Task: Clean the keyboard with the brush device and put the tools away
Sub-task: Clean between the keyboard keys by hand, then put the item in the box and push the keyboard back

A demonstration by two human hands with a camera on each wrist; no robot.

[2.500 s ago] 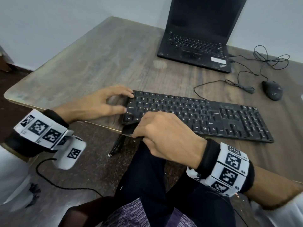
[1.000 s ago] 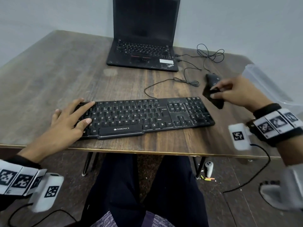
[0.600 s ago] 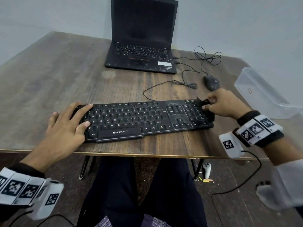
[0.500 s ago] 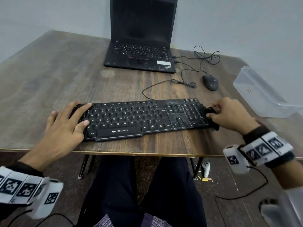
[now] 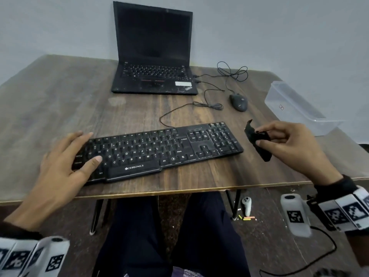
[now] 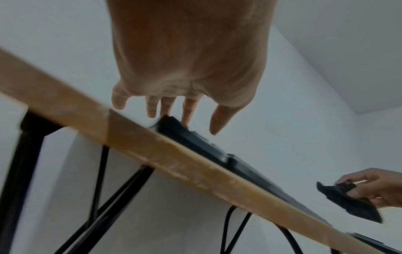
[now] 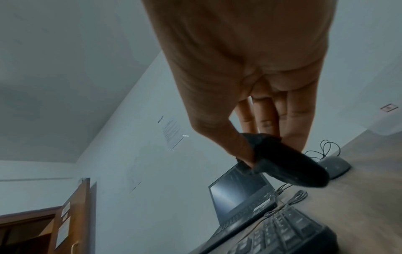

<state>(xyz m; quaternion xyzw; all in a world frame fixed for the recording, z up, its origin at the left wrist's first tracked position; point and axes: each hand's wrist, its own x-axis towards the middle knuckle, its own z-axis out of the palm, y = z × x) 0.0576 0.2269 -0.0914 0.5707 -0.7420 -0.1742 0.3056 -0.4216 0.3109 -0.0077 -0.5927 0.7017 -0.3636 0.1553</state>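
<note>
- Your right hand (image 5: 295, 144) now holds the brush device (image 5: 258, 141) in the air just off the right end of the keyboard (image 5: 159, 150); half a second ago the same hand had it down on the number pad, so the tool has lifted clear of the keys.
- The fingers (image 5: 267, 128) of that hand are clamped on the black device: forefinger over the top, thumb at its side, as the right wrist view (image 7: 280, 159) confirms. One end of the tool points toward the far edge of the surface (image 5: 50, 108), the other toward the near edge.
- Your left hand (image 5: 65, 162) has stayed where it was, lying flat on the left end of the keyboard, fingers straight and spread, thumb on the lower key rows. It steadies the board rather than gripping it.
- The keyboard lies along the near edge of the surface, unmoved across the last second.
- The clear container (image 5: 295, 108) stands at the right edge, beyond the raised hand, and appears empty.
- Reading: the lift off the last key block suggests the sweep has reached its end. Either another pass begins or the put-away step opens, with the container the likely destination. Nothing is stowed yet.
- The laptop (image 5: 153, 56) and mouse (image 5: 238, 101) sit toward the far edge, untouched.
</note>
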